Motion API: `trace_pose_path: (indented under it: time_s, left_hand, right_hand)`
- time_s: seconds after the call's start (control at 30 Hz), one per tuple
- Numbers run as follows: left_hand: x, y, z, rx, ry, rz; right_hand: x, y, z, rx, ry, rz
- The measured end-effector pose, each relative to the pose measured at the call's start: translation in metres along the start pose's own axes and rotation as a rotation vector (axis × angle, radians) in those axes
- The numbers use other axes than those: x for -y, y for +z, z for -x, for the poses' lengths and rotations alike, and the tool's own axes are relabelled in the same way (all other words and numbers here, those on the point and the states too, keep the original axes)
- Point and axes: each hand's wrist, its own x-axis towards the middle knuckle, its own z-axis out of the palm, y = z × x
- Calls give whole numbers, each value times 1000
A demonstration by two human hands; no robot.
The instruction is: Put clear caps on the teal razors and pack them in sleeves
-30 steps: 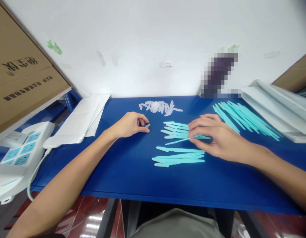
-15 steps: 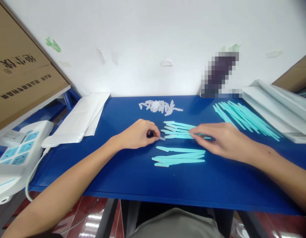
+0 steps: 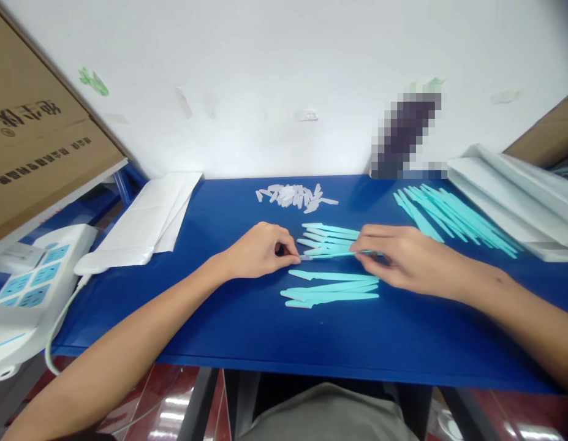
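Observation:
Between thumb and forefinger, my left hand [image 3: 264, 250] pinches a small clear blade cover [image 3: 306, 257]. My right hand [image 3: 394, 254] grips the handle of a turquoise eyebrow razor [image 3: 334, 255], whose blade end points left and meets the cover. How far the blade sits inside the cover I cannot tell. Just behind the held razor lies a group of razors [image 3: 327, 230] with pale blade ends, partly hidden by my right fingers. Nearer me are several more turquoise razors [image 3: 341, 288], blades to the left. A pile of loose clear covers [image 3: 290, 195] lies at the back.
On the blue table [image 3: 247, 324], a larger heap of turquoise razors [image 3: 458, 214] lies at right beside clear plastic bags [image 3: 504, 202]. White bags [image 3: 146, 214] rest at left, next to a power strip [image 3: 40, 275] with a cable. A cardboard box [image 3: 40, 135] stands far left.
The razor in my right hand has come forward and left, so its blade end now meets the cover in my left hand. Just before, there was a gap between them.

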Motion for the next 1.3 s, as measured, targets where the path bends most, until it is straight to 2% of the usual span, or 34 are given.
trace_pose_path:
  time_s: [0.17,0.3,0.47,0.6,0.7,0.8,0.9,1.0,1.07,1.2,1.3]
  left_hand:
    - [-4,10,-4,-35,25,1]
    - [-6,18,-8,-41,44,-47]
    - [-2,19,-6,-67,54,-138]
    - [14,14,-5,-190,-41,-198]
    - [34,5,-6,-262,-147,-371]
    - [55,-7,-5,-296,-267,-516]
    - [68,-16,-3,-222,-368,-544]
    - [69,-19,-2,-111,-420,-524]
    - [65,-19,-2,-116,-387,-562]
    - [52,-19,0,-116,-230,-668]
    - [46,-21,0,-80,-184,-578]
  right_hand:
    - [10,9,-3,9,-29,23]
    - [14,14,-4,-73,-73,167]
    - [8,6,-2,-179,-43,319]
    - [11,3,0,-95,-28,147]
    - [16,6,2,-11,-69,72]
    - [16,11,3,-3,-60,51]
    - [13,13,4,13,-56,41]
    - [11,14,3,48,-82,35]
    - [10,14,3,69,-92,20]
    - [10,15,3,100,-61,-19]
    - [11,14,3,112,17,-42]
